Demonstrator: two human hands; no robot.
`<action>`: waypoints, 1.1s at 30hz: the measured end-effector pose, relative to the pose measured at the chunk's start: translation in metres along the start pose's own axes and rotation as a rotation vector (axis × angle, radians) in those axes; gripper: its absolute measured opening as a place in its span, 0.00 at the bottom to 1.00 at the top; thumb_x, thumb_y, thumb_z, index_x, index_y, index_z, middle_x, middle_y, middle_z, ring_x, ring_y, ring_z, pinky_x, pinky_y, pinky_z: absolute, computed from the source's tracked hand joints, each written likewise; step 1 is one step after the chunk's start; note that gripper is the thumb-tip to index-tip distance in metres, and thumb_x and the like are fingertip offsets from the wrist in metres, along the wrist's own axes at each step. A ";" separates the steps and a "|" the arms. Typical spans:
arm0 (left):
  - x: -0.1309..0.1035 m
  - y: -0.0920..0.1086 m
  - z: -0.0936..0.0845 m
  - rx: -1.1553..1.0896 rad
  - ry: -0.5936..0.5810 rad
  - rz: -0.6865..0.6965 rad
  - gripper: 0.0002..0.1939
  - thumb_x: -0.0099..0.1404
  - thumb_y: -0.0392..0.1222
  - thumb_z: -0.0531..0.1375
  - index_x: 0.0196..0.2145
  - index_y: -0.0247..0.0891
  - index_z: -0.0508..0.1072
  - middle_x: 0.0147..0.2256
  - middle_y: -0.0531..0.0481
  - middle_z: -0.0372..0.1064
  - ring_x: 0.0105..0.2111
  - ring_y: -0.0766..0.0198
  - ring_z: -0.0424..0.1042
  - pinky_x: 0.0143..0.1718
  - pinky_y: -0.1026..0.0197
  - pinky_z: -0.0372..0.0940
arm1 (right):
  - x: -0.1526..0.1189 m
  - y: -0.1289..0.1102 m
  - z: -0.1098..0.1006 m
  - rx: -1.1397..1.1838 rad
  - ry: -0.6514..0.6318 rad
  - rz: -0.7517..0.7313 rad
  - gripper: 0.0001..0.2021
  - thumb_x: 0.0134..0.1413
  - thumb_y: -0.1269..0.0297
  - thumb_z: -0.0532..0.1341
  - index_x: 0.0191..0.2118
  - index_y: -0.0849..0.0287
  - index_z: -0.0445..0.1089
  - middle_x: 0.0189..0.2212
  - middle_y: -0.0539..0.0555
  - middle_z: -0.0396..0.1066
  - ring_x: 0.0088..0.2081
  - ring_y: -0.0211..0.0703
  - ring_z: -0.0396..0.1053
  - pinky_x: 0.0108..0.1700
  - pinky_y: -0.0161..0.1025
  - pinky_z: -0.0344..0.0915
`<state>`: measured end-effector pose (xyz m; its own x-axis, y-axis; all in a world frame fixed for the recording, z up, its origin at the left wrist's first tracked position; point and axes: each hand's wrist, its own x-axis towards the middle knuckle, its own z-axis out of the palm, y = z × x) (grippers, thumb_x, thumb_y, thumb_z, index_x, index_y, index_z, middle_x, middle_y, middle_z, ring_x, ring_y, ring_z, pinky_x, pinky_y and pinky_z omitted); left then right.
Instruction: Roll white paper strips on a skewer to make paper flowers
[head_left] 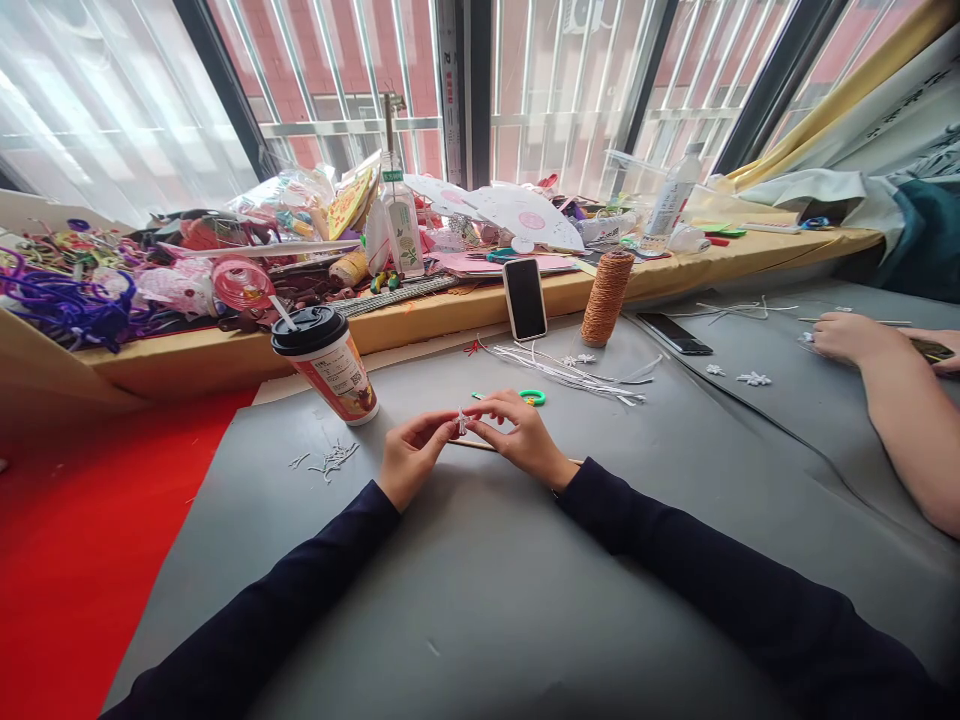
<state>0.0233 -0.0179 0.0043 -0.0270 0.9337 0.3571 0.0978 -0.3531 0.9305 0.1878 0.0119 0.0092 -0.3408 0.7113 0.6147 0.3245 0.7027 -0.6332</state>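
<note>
The small white cord piece sits between the 2 hands, above the gray surface, so neither is clearly nearer. It lies at the fingertips of the left hand, whose thumb and fingers are clamped on it. The right hand meets its other side; I cannot tell whether that hand grips or only touches. Its long axis looks roughly upright.

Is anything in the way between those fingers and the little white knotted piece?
Nothing visible: the left fingers and right fingers pinch the white piece directly. A green handle lies beyond the right fingers, not between.
</note>
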 end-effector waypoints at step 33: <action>-0.002 0.007 -0.009 0.435 -0.067 0.498 0.08 0.54 0.33 0.59 0.34 0.39 0.73 0.30 0.50 0.72 0.31 0.67 0.70 0.34 0.64 0.65 | 0.001 0.001 -0.009 -0.035 -0.003 -0.238 0.04 0.46 0.62 0.61 0.31 0.54 0.70 0.29 0.50 0.70 0.35 0.37 0.63 0.40 0.38 0.61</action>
<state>0.0148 -0.0226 0.0109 0.1861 0.6716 0.7172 0.4759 -0.7002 0.5322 0.1958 0.0132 0.0134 -0.4135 0.5258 0.7433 0.2657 0.8505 -0.4539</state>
